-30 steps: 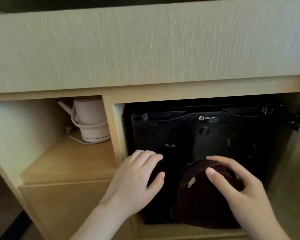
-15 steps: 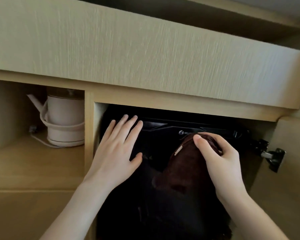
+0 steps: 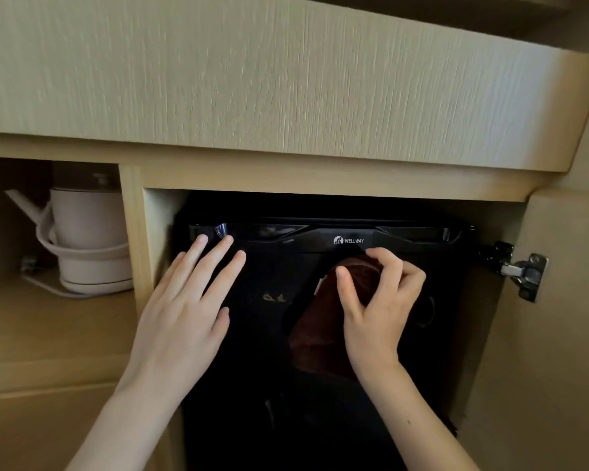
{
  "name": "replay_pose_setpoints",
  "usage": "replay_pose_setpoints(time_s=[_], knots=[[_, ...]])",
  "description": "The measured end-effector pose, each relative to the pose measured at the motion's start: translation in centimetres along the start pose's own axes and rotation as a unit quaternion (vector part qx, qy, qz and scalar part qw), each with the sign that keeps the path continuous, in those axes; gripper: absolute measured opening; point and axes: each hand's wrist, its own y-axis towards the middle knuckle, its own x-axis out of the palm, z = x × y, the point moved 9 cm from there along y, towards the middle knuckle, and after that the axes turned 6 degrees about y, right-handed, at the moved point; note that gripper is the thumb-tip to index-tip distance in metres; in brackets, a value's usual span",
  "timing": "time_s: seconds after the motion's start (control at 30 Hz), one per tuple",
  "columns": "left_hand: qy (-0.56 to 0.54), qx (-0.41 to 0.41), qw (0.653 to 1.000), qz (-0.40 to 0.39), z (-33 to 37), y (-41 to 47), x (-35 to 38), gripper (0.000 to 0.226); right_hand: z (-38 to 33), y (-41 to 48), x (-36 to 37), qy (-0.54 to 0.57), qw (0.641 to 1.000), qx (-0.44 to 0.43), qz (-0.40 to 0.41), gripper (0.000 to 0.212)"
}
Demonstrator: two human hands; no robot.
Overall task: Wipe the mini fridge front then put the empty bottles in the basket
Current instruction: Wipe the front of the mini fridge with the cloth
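Cloth (image 3: 323,321), bunched in your right hand (image 3: 378,300), has climbed from the mini fridge (image 3: 279,334) door's lower half to its top edge; left hand (image 3: 187,311) spread flat, bracing. Wiping continues; bottles unseen.

Person, two bare forearms showing from the near edge, no sleeves reaching into view. Left hand (image 3: 184,317) and right hand (image 3: 381,307): nothing being worn, with no gloves, rings or watch showing. Fingernails are showing short and unpainted. Small dark mole is showing on right forearm.
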Motion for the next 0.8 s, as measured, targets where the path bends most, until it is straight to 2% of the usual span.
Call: replay_pose_setpoints(time_s=[0.2, 0.3, 0.4, 0.5, 0.67, 0.8], knots=[[0.065, 0.029, 0.997, 0.038, 0.2, -0.5, -0.1, 0.07, 0.1, -1.0, 0.4, -0.031, 0.996, 0.022, 0.076, 0.046], [0.139, 0.031, 0.988, 0.054, 0.0, -0.8, -0.2, 0.065, -0.2, -1.5, 1.5, -0.052, 0.995, 0.04, 0.079, 0.049], [0.161, 0.036, 0.985, 0.053, 0.0, -1.0, -0.2, 0.067, -0.6, -1.8, 2.7, -0.055, 0.995, 0.049, 0.07, 0.054], [0.174, 0.039, 0.983, 0.05, -0.3, -1.2, 0.1, 0.068, -2.4, -2.6, 4.5, -0.045, 0.998, -0.001, 0.052, 0.049], [0.174, 0.043, 0.982, 0.067, -0.9, -1.6, 0.4, 0.067, -2.8, -4.8, 4.3, 0.002, 0.987, -0.162, -0.024, 0.043], [0.173, 0.043, 0.981, 0.078, -1.2, -2.0, 0.5, 0.066, -0.8, -3.1, 1.5, 0.037, 0.99, -0.131, 0.033, 0.051]])
